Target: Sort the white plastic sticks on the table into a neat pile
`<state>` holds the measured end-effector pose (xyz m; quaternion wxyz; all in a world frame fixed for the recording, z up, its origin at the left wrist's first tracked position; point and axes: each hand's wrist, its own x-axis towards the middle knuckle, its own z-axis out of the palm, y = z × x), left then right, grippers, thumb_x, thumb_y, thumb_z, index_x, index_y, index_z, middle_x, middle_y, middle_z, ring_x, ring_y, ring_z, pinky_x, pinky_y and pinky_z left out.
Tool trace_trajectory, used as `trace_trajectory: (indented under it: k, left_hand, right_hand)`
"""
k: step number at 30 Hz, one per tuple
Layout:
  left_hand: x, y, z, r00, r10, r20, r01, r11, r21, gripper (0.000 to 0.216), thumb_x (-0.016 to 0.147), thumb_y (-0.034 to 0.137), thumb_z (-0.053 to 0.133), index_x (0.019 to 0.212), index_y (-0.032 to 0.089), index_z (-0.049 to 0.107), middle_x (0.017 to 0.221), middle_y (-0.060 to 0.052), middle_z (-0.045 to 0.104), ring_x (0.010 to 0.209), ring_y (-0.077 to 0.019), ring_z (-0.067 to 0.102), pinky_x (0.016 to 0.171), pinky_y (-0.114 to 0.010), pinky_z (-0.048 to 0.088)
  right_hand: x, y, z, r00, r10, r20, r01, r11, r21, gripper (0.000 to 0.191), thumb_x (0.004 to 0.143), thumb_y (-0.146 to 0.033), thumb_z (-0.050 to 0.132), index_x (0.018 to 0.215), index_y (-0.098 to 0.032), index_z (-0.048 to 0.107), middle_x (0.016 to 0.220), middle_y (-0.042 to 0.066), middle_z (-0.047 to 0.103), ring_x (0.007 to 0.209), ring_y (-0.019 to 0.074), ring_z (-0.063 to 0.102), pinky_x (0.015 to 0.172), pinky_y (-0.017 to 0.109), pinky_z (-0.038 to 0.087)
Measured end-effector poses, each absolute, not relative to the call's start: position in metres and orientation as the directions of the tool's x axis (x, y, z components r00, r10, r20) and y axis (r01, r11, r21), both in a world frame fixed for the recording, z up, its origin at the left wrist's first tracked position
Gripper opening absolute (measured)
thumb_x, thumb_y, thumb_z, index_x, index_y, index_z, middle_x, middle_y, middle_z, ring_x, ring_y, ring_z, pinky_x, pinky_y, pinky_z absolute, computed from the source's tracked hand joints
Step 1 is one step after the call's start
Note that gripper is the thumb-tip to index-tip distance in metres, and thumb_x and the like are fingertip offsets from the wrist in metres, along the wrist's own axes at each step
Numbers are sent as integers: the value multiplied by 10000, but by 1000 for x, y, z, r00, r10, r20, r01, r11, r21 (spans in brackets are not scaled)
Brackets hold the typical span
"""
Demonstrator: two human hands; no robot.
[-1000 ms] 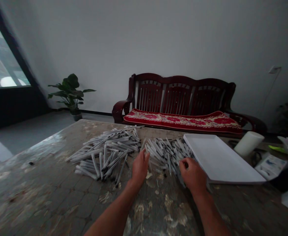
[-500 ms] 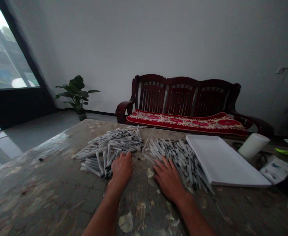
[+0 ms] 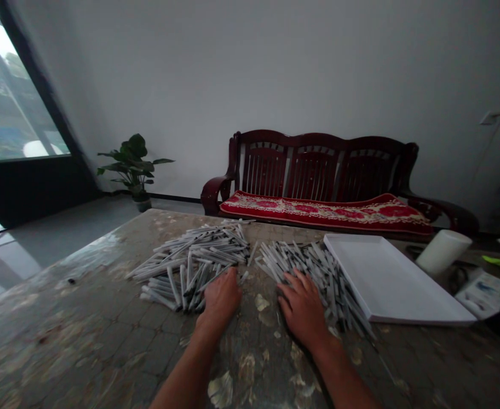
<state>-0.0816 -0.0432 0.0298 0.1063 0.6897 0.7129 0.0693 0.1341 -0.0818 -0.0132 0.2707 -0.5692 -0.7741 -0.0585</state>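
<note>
Many slim whitish pens with dark tips lie in two loose heaps on the table: a left heap [image 3: 199,250] and a right heap [image 3: 318,272]. My left hand [image 3: 223,296] is at the near right edge of the left heap, its fingers curled round a pen [image 3: 211,279] that slants up along them. The fingertips are partly hidden. A short whitish piece [image 3: 244,277] shows just right of that hand. My right hand [image 3: 304,307] rests palm down on the near left side of the right heap, fingers spread and touching pens.
A shallow white tray [image 3: 397,278] stands right of the right heap. Beyond it are a white roll [image 3: 444,253] and a printed box [image 3: 486,292]. A wooden bench [image 3: 313,165] with a red cover and a potted plant [image 3: 133,165] stand behind the patterned table [image 3: 105,341].
My left hand has moved a little right, and a slanting pen now shows along its fingers. My right hand has shifted slightly right and stays spread over the right heap.
</note>
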Motion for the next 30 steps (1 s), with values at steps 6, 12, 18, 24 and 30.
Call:
trace_trajectory:
  k: [6, 12, 18, 24, 30]
  left_hand:
    - [-67, -43, 21, 91, 994, 63, 932, -108, 345, 224, 847, 142, 513, 1012, 177, 660, 1068, -133, 692, 1031, -263, 642, 882, -356, 452]
    - [-36, -42, 10, -92, 981, 173, 164, -156, 974, 132, 811, 262, 605, 900, 174, 646, 861, -49, 690, 820, -191, 648, 781, -302, 491]
    - [-15, -39, 4, -87, 984, -158, -657, 62, 751, 397, 618, 371, 837, 822, 180, 555, 835, -31, 694, 741, -149, 677, 721, -283, 546]
    - [-11, -42, 6, -1, 988, -157, -680, 114, 724, 431, 581, 351, 886, 816, 167, 575, 855, -40, 709, 740, -143, 690, 675, -260, 570]
    - [-9, -43, 7, 74, 984, -162, -655, 170, 736, 511, 476, 396, 929, 823, 148, 649, 783, -30, 714, 652, -116, 661, 626, -237, 573]
  right_hand:
    - [135, -80, -13, -108, 820, 562, 878, 344, -333, 284, 891, -179, 524, 1114, -223, 694, 1156, 70, 683, 1156, 244, 547, 1046, 421, 395]
    - [131, -89, -8, 26, 859, 512, 709, 345, -615, 313, 977, -289, 395, 1080, -207, 679, 1014, 66, 708, 969, 194, 646, 862, 300, 471]
    - [127, -99, -4, 16, 955, 297, 602, 228, -765, 415, 984, -429, 356, 878, -227, 703, 808, 33, 717, 775, 191, 659, 689, 266, 446]
    - [132, -93, -10, 121, 969, 214, 439, 141, -887, 461, 950, -515, 377, 786, -209, 680, 635, 10, 619, 606, 172, 565, 578, 263, 405]
    - [140, -88, -15, 108, 986, 131, 291, 95, -952, 467, 923, -560, 399, 749, -200, 640, 530, -28, 498, 490, 144, 470, 468, 243, 350]
